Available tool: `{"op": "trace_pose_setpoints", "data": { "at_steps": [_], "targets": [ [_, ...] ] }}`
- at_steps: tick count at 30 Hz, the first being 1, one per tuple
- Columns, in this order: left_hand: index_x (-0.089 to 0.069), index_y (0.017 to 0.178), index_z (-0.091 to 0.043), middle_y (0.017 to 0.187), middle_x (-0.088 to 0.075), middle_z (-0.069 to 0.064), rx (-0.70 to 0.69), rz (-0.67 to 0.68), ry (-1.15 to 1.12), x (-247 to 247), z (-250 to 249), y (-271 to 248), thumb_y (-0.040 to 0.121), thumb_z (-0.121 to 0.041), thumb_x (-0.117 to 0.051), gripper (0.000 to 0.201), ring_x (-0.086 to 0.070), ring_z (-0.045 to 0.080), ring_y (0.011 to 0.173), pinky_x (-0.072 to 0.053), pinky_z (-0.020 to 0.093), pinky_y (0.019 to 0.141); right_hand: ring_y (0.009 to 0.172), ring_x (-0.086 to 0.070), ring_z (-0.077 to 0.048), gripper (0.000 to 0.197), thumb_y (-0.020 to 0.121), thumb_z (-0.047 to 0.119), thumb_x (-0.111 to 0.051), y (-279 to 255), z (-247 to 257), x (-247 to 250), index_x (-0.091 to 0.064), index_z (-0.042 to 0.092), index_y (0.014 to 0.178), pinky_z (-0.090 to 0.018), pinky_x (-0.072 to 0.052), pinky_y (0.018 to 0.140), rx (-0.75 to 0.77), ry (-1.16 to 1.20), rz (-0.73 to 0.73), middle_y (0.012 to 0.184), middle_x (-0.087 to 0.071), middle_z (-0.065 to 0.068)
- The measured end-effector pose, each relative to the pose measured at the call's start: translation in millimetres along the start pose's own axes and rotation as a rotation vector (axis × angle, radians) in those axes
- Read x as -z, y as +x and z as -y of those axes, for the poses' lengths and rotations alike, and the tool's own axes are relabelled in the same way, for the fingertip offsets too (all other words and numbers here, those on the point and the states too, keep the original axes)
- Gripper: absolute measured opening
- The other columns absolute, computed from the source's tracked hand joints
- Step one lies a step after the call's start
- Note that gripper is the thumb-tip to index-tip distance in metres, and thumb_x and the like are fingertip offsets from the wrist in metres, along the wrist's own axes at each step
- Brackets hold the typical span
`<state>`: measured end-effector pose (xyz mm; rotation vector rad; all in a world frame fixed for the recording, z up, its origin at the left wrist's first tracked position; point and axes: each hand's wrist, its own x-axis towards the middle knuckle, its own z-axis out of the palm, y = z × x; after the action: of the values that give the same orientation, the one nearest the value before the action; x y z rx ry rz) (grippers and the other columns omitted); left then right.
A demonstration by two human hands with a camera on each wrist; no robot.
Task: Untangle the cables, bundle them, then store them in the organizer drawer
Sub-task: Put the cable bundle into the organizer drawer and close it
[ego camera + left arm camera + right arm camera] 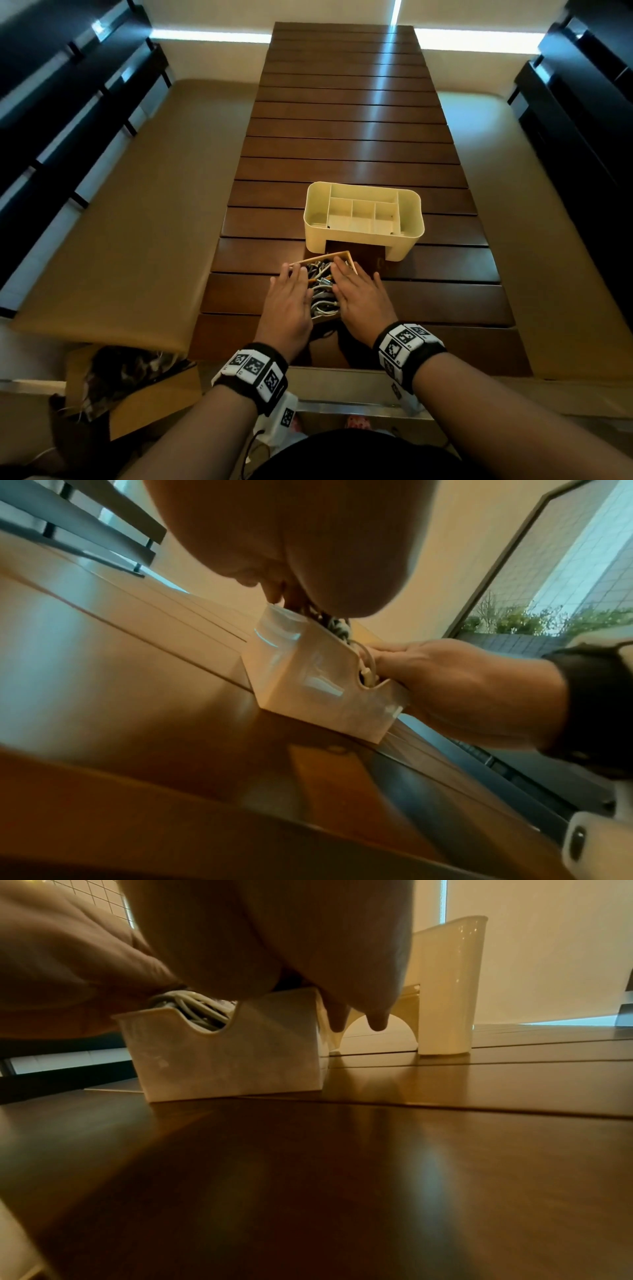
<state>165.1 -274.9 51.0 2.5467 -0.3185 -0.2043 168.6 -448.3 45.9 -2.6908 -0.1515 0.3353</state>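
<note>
A small cream drawer (339, 254) stands out of the organizer on the slatted table, packed with grey and white cables (322, 293). My left hand (289, 294) lies flat on the drawer's left side and my right hand (358, 291) on its right side, fingers straight, both pressing on the cables. The cream organizer (363, 236) stands just beyond, its drawer slot facing me. From the left wrist the drawer (318, 685) shows with cables (337, 627) under my palm, the right hand (462, 691) beside it. The right wrist view has the drawer (232, 1056), cables (195, 1010) and organizer (445, 988).
The dark wooden table (342, 137) runs far ahead. Tan padded benches (120, 222) flank it on both sides. A cardboard box (137, 394) with dark clutter sits on the floor at my lower left.
</note>
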Motion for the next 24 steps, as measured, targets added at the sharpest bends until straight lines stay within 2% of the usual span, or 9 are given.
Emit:
{"op": "trace_pose_setpoints", "data": {
  "at_steps": [3, 6, 10, 14, 16, 18, 21, 24],
  "targets": [
    [-0.022, 0.157, -0.011, 0.165, -0.022, 0.007, -0.022, 0.029, 0.089, 0.7, 1.4, 1.4, 0.109, -0.028, -0.025, 0.050, -0.007, 0.018, 0.154, 0.004, 0.028, 0.120, 0.153, -0.005, -0.013, 0.051, 0.107, 0.036, -0.024, -1.1, 1.4, -1.6, -0.017, 0.030, 0.157, -0.049, -0.007, 0.123, -0.001, 0.009, -0.018, 0.165, -0.007, 0.016],
    [-0.023, 0.156, -0.009, 0.163, -0.027, 0.011, -0.061, 0.082, 0.353, 7.6, 0.4, 6.0, 0.108, -0.029, -0.017, 0.053, -0.014, 0.023, 0.154, 0.001, 0.032, 0.121, 0.153, -0.005, -0.013, 0.051, 0.107, 0.033, -0.027, 1.3, 0.1, -4.9, -0.019, 0.029, 0.157, -0.049, -0.009, 0.122, 0.009, 0.026, -0.024, 0.165, -0.009, 0.014],
    [-0.020, 0.155, -0.001, 0.161, -0.029, 0.019, -0.148, 0.196, 0.597, 18.4, -10.2, 9.9, 0.095, -0.029, -0.008, 0.067, -0.022, 0.028, 0.151, -0.011, 0.039, 0.124, 0.152, -0.013, -0.018, 0.050, 0.106, 0.027, -0.035, 4.5, -3.7, -10.3, -0.028, 0.020, 0.155, -0.047, -0.019, 0.123, 0.072, 0.081, -0.087, 0.164, -0.021, 0.005],
    [-0.027, 0.152, 0.002, 0.155, -0.038, 0.022, -0.126, 0.231, 0.727, 18.8, -19.7, 19.3, 0.104, -0.025, -0.024, 0.055, -0.032, 0.032, 0.147, -0.020, 0.045, 0.123, 0.152, -0.015, -0.019, 0.050, 0.106, 0.025, -0.038, 4.7, -4.2, -9.3, -0.030, 0.014, 0.154, -0.036, -0.014, 0.124, 0.106, 0.056, -0.100, 0.163, -0.024, -0.001],
    [-0.032, 0.149, 0.003, 0.151, -0.044, 0.021, -0.122, 0.227, 0.738, 20.1, -24.5, 25.4, 0.104, -0.022, -0.028, 0.052, -0.037, 0.032, 0.144, -0.023, 0.047, 0.122, 0.152, -0.015, -0.020, 0.051, 0.106, 0.027, -0.036, 7.4, -4.6, -10.2, -0.029, 0.015, 0.155, -0.037, -0.015, 0.124, 0.089, 0.023, -0.094, 0.164, -0.023, -0.002],
    [-0.036, 0.148, 0.000, 0.150, -0.047, 0.018, -0.131, 0.209, 0.725, 23.0, -24.7, 28.4, 0.103, -0.020, -0.029, 0.050, -0.039, 0.030, 0.143, -0.025, 0.046, 0.121, 0.152, -0.017, -0.021, 0.053, 0.105, 0.032, -0.031, 9.8, -5.1, -11.9, -0.027, 0.017, 0.156, -0.043, -0.023, 0.121, 0.066, -0.008, -0.075, 0.164, -0.022, 0.000],
    [-0.026, 0.154, -0.008, 0.160, -0.034, 0.013, -0.105, 0.153, 0.626, 25.3, -19.5, 19.9, 0.103, -0.021, -0.034, 0.053, -0.028, 0.026, 0.148, -0.020, 0.044, 0.122, 0.151, -0.018, -0.021, 0.054, 0.104, 0.036, -0.026, 10.1, -5.7, -14.0, -0.024, 0.021, 0.156, -0.049, -0.029, 0.117, 0.035, -0.011, -0.061, 0.165, -0.019, 0.004],
    [-0.005, 0.159, -0.013, 0.167, -0.009, 0.012, -0.129, 0.083, 0.483, 19.2, -24.9, 8.9, 0.104, -0.031, -0.038, 0.067, -0.008, 0.027, 0.154, -0.006, 0.044, 0.123, 0.152, -0.016, -0.020, 0.055, 0.105, 0.036, -0.030, 9.5, -5.8, -13.0, -0.019, 0.026, 0.157, -0.049, -0.028, 0.118, 0.027, 0.004, -0.039, 0.166, -0.014, 0.008]
  ]
}}
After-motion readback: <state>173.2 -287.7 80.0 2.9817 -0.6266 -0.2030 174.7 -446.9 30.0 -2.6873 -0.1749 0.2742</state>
